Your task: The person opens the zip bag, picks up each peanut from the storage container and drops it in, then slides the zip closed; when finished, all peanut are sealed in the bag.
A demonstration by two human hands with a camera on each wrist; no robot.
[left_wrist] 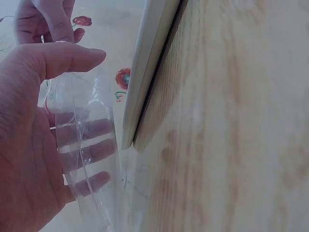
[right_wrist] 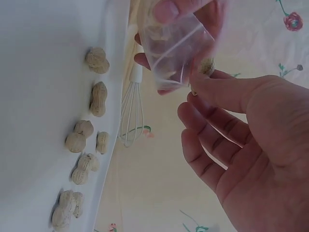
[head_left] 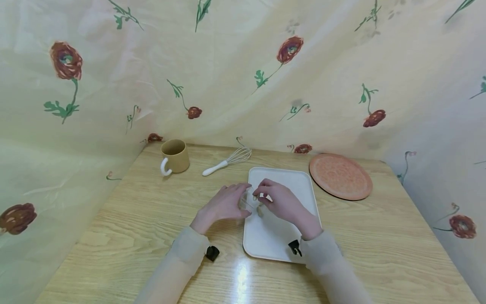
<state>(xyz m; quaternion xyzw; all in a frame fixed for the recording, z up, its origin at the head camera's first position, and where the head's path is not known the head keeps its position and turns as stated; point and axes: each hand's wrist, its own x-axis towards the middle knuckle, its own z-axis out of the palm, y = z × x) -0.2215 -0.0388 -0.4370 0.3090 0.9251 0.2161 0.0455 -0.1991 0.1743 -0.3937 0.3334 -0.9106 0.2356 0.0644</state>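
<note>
My left hand (head_left: 225,202) holds a clear plastic bag (left_wrist: 88,135) over the left edge of a white tray (head_left: 279,238). Its thumb and fingers curl around the bag, and the fingers show through the film. Between thumb and index finger, my right hand (right_wrist: 260,125) pinches a peanut (right_wrist: 207,66) right at the bag's edge. The peanut is partly hidden by the thumb. In the right wrist view, several unshelled peanuts (right_wrist: 98,99) lie in a loose row on the tray, near its edge. Most of them are hidden by the hands in the head view.
A tan mug (head_left: 176,157) with a white handle stands at the back left of the wooden table (head_left: 152,219). Beside it lies a white whisk (head_left: 228,162). To the tray's right sits a round pinkish mat (head_left: 340,176). Flower-patterned cloth (head_left: 228,63) hangs around the table.
</note>
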